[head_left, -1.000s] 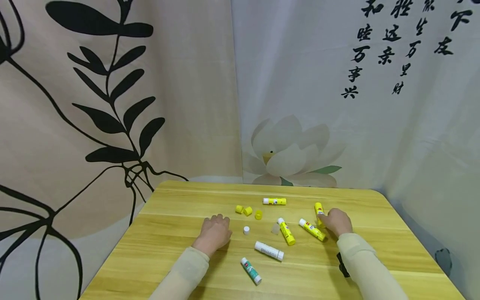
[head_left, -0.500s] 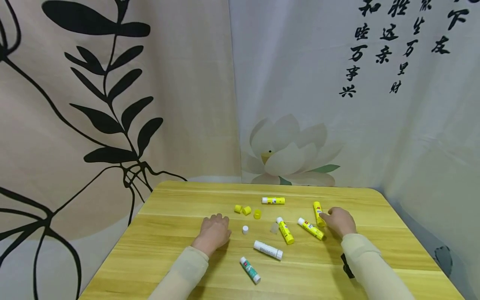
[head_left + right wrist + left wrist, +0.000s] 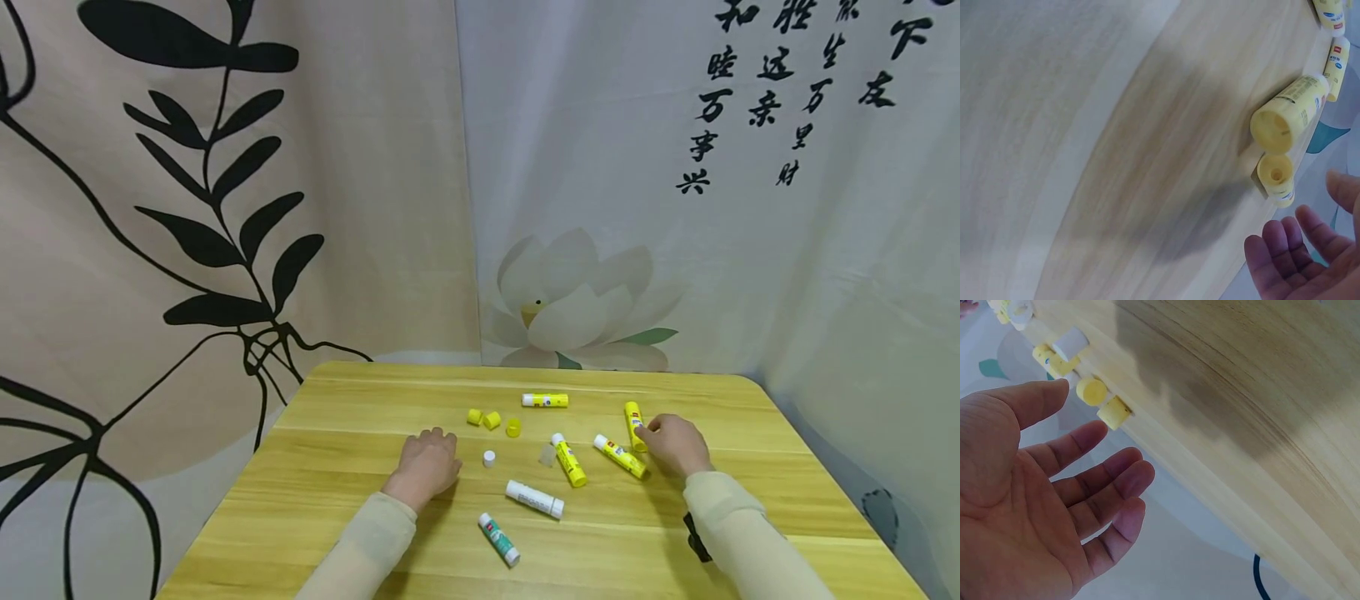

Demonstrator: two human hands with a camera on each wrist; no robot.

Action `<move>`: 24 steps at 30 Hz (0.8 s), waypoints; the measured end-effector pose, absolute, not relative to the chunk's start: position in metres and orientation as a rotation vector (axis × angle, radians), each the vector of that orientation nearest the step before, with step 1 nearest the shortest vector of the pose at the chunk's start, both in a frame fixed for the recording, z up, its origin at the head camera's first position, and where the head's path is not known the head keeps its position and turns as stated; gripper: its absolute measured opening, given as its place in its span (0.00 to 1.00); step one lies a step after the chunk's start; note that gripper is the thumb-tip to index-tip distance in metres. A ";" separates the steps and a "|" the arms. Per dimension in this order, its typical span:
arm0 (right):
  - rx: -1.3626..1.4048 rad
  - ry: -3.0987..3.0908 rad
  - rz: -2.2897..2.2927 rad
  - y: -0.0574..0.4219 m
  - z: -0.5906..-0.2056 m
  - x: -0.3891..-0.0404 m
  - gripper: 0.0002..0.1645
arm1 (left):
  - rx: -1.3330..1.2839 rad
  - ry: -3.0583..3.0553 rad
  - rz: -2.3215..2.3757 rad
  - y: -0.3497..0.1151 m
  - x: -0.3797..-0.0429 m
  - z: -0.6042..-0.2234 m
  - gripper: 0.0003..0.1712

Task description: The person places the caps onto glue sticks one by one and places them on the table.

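Note:
My right hand (image 3: 678, 443) hovers at the right side of a yellow glue stick (image 3: 633, 423), its fingertips close to it and loosely bent. In the right wrist view that hand (image 3: 1310, 265) holds nothing, and the glue stick (image 3: 1275, 177) lies past the fingertips. A second yellow glue stick (image 3: 621, 457) lies slanted just left of it. My left hand (image 3: 426, 465) is over the table's left part, palm down. The left wrist view shows its palm (image 3: 1035, 506) bare and its fingers gently bent, nearest to small yellow caps (image 3: 1092, 391).
Two more yellow glue sticks (image 3: 570, 460) (image 3: 545, 401) lie mid-table and at the back. Nearer are a white glue stick (image 3: 534, 500) and a teal one (image 3: 499, 540). Yellow caps (image 3: 492, 421), a white cap (image 3: 489, 458) and a translucent piece (image 3: 547, 455) lie about the wooden table (image 3: 315, 500).
My right hand has drawn back slightly to the right from the yellow glue stick, whose side its thumb overlapped before. The left hand has stayed in place. The head view has shifted a little.

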State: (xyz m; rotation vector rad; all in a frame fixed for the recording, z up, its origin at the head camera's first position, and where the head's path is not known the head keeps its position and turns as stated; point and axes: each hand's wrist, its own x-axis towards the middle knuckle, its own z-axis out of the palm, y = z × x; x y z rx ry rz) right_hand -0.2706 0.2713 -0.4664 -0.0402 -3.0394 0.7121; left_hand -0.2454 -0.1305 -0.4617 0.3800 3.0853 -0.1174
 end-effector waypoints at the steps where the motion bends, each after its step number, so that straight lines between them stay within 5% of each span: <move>1: -0.040 -3.038 0.711 0.271 -0.466 -0.270 0.24 | 0.380 3.085 -0.118 -0.130 -0.245 -0.462 0.20; 24: 0.107 -3.088 0.652 0.252 -0.474 -0.261 0.24 | 0.388 3.066 -0.120 -0.130 -0.247 -0.463 0.21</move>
